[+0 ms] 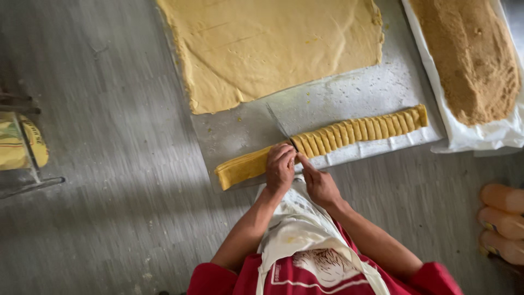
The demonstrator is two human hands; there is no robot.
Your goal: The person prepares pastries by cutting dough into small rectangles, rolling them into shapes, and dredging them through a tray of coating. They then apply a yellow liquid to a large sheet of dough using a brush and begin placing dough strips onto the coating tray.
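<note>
A long yellow dough roll lies on a grey plastic sheet on the floor. Its right part is cut into several thin slices; its left part is whole. My left hand presses down on the roll at the cut line. My right hand grips the handle of a knife, whose blade stands across the roll just beside my left fingers.
A wide flat sheet of yellow dough covers the far part of the plastic. A white-lined tray of brown crumbs sits at the right. Orange bottles lie at the right edge. A yellow sack rests at the left.
</note>
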